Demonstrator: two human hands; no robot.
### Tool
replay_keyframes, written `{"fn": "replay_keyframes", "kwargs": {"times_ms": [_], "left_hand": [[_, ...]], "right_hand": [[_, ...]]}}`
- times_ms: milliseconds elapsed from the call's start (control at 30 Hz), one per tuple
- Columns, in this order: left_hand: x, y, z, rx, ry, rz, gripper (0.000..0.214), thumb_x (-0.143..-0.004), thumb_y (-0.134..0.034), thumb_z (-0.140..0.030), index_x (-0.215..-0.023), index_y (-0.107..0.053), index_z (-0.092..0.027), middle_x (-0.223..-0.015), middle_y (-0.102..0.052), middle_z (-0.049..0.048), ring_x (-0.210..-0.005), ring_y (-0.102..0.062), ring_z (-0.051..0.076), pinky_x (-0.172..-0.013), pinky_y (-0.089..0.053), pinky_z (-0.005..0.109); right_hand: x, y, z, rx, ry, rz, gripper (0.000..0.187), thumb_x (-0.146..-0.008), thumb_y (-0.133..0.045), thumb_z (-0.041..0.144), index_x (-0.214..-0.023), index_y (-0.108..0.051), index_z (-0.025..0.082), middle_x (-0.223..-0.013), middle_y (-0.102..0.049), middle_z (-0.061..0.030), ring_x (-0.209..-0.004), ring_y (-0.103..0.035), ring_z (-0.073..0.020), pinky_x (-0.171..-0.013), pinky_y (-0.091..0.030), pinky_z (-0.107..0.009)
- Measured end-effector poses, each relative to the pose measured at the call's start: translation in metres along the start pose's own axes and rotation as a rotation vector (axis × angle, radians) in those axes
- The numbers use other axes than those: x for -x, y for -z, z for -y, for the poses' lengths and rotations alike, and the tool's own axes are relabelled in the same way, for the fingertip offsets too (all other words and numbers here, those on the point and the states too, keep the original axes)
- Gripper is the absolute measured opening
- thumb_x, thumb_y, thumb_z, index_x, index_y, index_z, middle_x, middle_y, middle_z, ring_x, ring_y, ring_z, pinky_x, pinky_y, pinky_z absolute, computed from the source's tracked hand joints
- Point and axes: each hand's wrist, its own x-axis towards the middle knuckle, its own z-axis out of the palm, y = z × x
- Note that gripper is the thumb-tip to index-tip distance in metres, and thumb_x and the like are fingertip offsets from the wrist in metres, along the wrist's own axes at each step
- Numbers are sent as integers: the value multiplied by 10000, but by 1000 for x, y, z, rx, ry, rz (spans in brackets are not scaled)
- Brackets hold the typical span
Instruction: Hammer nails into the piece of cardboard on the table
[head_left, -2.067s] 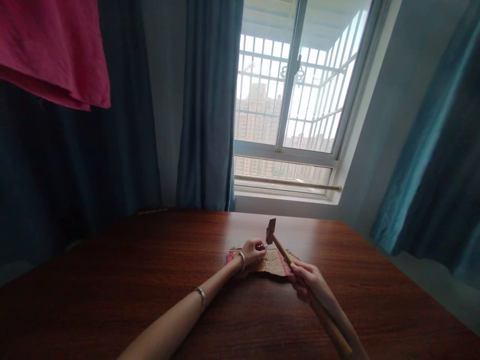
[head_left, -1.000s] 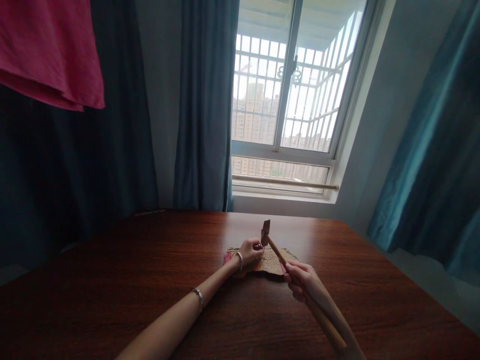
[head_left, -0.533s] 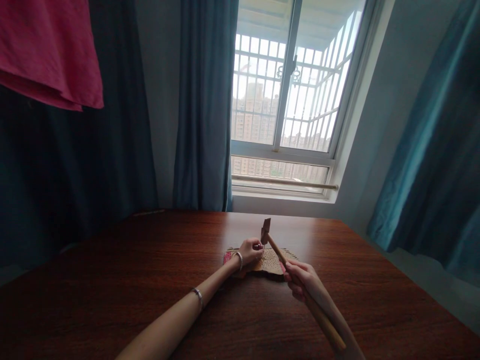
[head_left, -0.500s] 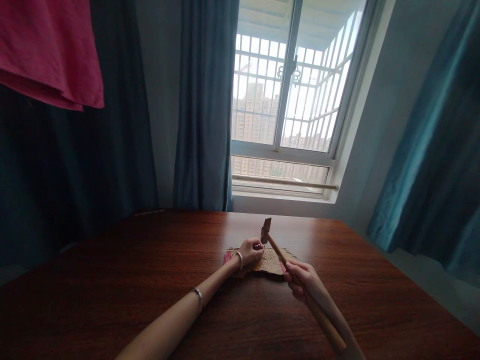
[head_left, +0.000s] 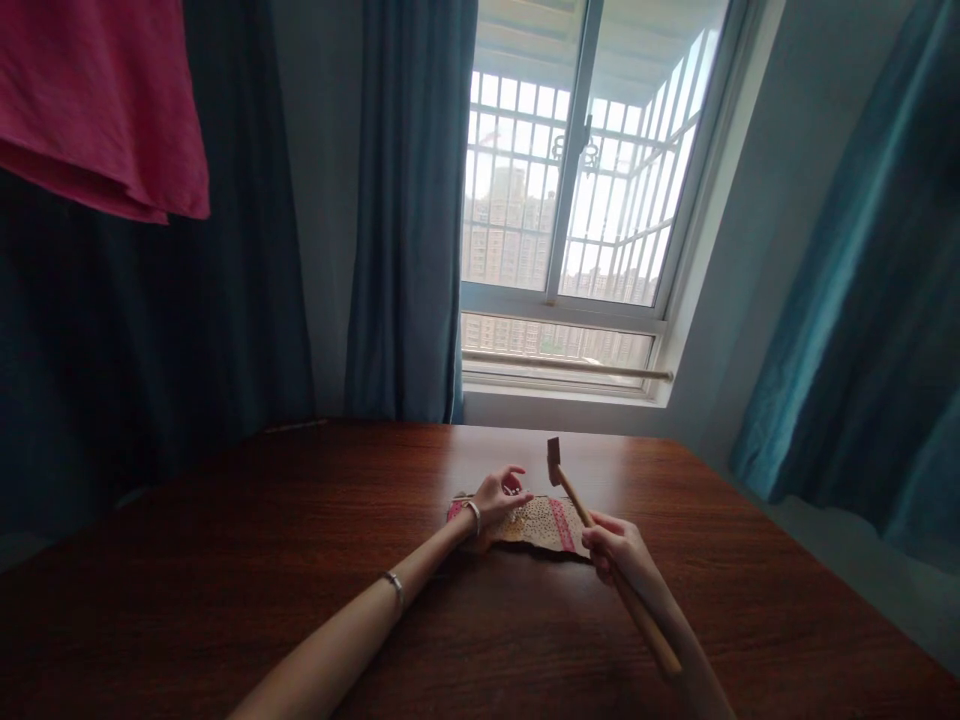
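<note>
A flat tan board (head_left: 534, 524) dotted with small holes, with pink patterned strips at its ends, lies on the dark wooden table (head_left: 300, 560). My left hand (head_left: 499, 493) hovers over the board's left part, thumb and fingers apart, and nothing shows between them. My right hand (head_left: 615, 552) is wrapped round the long wooden handle of a small hammer (head_left: 555, 464). The hammer's head is raised above the board's right part, a short way right of my left fingers. The handle's end sticks out behind my right wrist.
A window with a grille (head_left: 570, 200) is beyond the table's far edge, with blue curtains (head_left: 409, 220) on both sides. A pink cloth (head_left: 97, 100) hangs at the upper left. Two bracelets circle my left forearm and wrist.
The hammer head has swung to the right, away from my left hand. My left fingers, pinched together before, have spread apart. More of the board's right pink strip shows.
</note>
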Motion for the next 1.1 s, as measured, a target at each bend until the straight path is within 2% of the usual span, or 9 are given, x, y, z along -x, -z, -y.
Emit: {"fn": "replay_keyframes", "kwargs": {"times_ms": [133, 267, 433, 567, 667, 733, 933, 1100], "left_hand": [[-6, 14, -4, 155, 3, -61, 524, -697, -565, -464, -1081, -505, -113, -734, -607, 38, -660, -571, 130, -628, -451, 249], [-15, 35, -13, 273, 36, -151, 472, -772, -439, -481, -1009, -534, -84, -725, -604, 56, -628, -572, 123, -577, -454, 237], [-17, 58, -27, 160, 77, -148, 351, -723, -508, -418, -786, -604, -87, -663, -599, 49, -572, -552, 110, -517, -433, 208], [2, 67, -31, -38, 158, -28, 313, -683, -539, -385, -755, -627, -94, -634, -613, 43, -526, -538, 109, -471, -396, 195], [26, 74, -31, -228, 126, 76, 298, -657, -561, -372, -713, -655, -94, -625, -624, 45, -558, -538, 120, -499, -380, 197], [41, 80, -30, -299, 106, 147, 291, -648, -570, -361, -699, -665, -90, -623, -627, 46, -571, -535, 123, -512, -372, 199], [75, 105, -22, -264, 119, 460, 275, -631, -604, -354, -716, -675, -102, -637, -630, 35, -578, -533, 118, -509, -362, 189], [89, 119, -15, -243, 127, 571, 285, -576, -663, -348, -756, -672, -127, -671, -615, 15, -603, -529, 115, -530, -384, 187]], "right_hand": [[-9, 14, -17, 202, 6, -197, 175, -593, -479, 238, -697, -569, 130, -473, -416, 59, -311, -352, -57, -274, -300, -176], [-14, 24, -28, 432, -34, -357, 222, -582, -444, 234, -706, -596, 131, -428, -448, 48, -319, -416, -96, -316, -334, -203], [-12, 28, -29, 731, -27, -429, 304, -605, -470, 252, -812, -662, 137, -430, -551, 10, -415, -551, -154, -423, -387, -214], [-12, 27, -31, 861, -9, -439, 417, -619, -478, 269, -971, -657, 134, -571, -649, -38, -584, -619, -196, -540, -425, -231], [-14, 27, -35, 955, 38, -461, 423, -610, -504, 272, -973, -663, 125, -755, -685, -87, -730, -623, -216, -632, -429, -240], [-15, 28, -39, 985, 45, -465, 415, -608, -518, 275, -963, -666, 118, -782, -686, -99, -737, -622, -216, -648, -427, -241], [-16, 30, -44, 1012, 63, -432, 357, -621, -529, 284, -905, -683, 133, -772, -695, -100, -723, -632, -210, -669, -428, -231], [-16, 28, -42, 1057, 67, -387, 352, -623, -522, 273, -895, -698, 134, -809, -698, -113, -741, -634, -219, -670, -423, -226]]}}
